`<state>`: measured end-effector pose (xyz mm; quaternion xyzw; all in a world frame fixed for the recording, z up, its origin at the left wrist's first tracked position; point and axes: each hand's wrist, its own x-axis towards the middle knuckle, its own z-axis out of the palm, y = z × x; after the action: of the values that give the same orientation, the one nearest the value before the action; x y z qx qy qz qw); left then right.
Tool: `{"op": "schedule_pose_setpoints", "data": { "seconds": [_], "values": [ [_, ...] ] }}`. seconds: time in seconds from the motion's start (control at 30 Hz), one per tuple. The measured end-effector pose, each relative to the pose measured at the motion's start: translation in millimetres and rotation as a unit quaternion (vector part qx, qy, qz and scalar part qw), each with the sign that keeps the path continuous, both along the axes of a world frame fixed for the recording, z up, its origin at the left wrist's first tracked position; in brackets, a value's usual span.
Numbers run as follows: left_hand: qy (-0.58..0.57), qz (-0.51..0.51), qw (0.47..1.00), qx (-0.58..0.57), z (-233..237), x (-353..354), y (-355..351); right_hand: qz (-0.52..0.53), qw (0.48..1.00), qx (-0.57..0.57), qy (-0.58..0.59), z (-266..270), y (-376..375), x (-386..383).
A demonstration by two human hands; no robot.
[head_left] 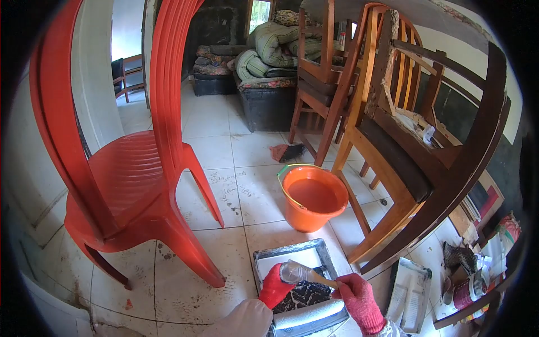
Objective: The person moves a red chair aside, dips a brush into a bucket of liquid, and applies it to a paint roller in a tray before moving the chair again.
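My right hand [362,300], in a red knit glove, grips the wooden handle of a paintbrush [314,276]. At its pale, wide end, my left hand [275,287], also red-gloved, has its fingers closed around the edge. Both hands are over a black paint tray [259,264] on the tiled floor. White paint lies in the far part of the tray, and dark, paint-streaked plastic shows below the brush. A white paint roller [310,313] lies across the near end of the tray, close under my hands.
An orange bucket [312,223] of reddish liquid stands beyond the tray. A red plastic chair [120,168] is at left; stacked wooden chairs [387,168] rise at right. Another tray [410,292] and paint cans [470,289] lie right. Rolled mattresses [269,48] are behind.
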<state>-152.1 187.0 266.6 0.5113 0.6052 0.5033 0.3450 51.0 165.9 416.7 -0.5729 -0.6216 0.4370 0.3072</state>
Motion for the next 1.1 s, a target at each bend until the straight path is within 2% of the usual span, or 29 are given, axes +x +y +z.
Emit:
{"op": "schedule_pose_setpoints", "data": {
  "seconds": [0.3, 0.5, 0.6, 0.67, 0.7, 0.73, 0.83, 0.97, 1.1],
  "values": [
    [-0.016, 0.013, 1.0, 0.022, -8, -2, 7, -0.083, 0.978, -0.096, 0.167, -29, 12, 8],
    [0.008, 0.047, 0.999, 0.027, -22, -7, 9, -0.136, 0.96, -0.063, 0.238, -66, 25, 12],
    [-0.014, 0.06, 0.997, 0.053, -38, -11, 12, -0.135, 0.978, -0.021, 0.158, -115, 44, 13],
    [-0.026, 0.061, 0.996, 0.055, -34, -15, 10, -0.134, 0.988, 0.079, 0.0, -160, 60, 13],
    [-0.032, 0.063, 0.996, 0.056, -30, -17, 8, -0.131, 0.98, 0.128, -0.08, -181, 67, 11],
    [-0.038, 0.064, 0.996, 0.057, -23, -20, 6, -0.137, 0.962, 0.213, -0.101, -199, 73, 6],
    [-0.075, 0.079, 0.992, 0.058, -11, -30, 1, -0.149, 0.934, 0.261, -0.193, -216, 85, -11],
    [-0.092, 0.088, 0.991, 0.047, 7, -47, -8, -0.144, 0.926, 0.255, -0.236, -240, 90, -32],
    [-0.07, 0.111, 0.99, 0.052, 16, -57, -12, -0.094, 0.965, 0.152, -0.193, -233, 65, -78]
  ]
}}
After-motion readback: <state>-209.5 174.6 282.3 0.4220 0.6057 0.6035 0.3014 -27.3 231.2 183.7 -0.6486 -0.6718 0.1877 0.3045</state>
